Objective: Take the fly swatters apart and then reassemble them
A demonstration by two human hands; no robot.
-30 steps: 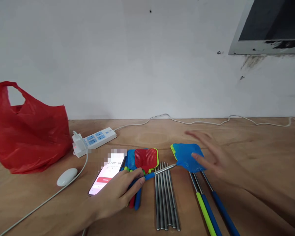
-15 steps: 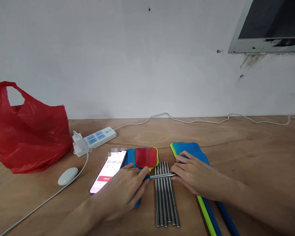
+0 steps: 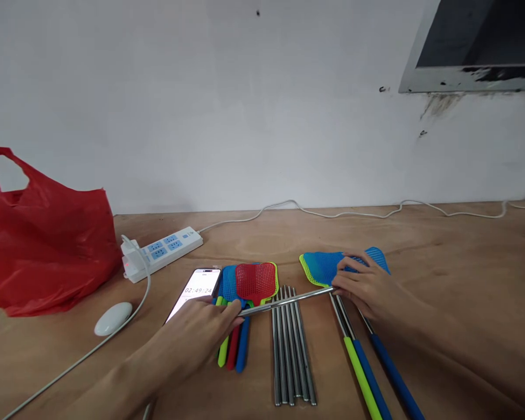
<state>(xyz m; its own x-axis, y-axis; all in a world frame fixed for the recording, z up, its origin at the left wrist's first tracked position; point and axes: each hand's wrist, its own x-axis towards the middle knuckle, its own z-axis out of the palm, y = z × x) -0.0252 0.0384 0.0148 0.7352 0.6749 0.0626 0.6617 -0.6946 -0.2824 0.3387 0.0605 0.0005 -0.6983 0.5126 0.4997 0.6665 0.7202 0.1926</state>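
A silvery telescopic metal rod (image 3: pixel 289 301) stretches between my two hands, its right end slightly higher. My left hand (image 3: pixel 201 326) is closed around its left end, beside the phone. The fingers of my right hand (image 3: pixel 361 286) pinch its right end. Under the rod lies a row of several loose metal tubes (image 3: pixel 291 350). To their left are fly swatters with a red head (image 3: pixel 256 283), a blue head (image 3: pixel 230 283) and short green, red and blue handles. Beneath my right hand lie swatters with blue heads (image 3: pixel 326 267), one yellow-green edged, with extended shafts.
A lit phone (image 3: pixel 200 283) showing a timer lies partly behind my left hand. Farther left are a white mouse-shaped object (image 3: pixel 112 318), a white power strip (image 3: pixel 166 249) with cables, and a red plastic bag (image 3: pixel 48 251). A wall (image 3: pixel 262 116) borders the table's back.
My hands have drawn apart, the right one moving right and up, the left one left. The rod between them shows much longer. The short swatter handles have come into view.
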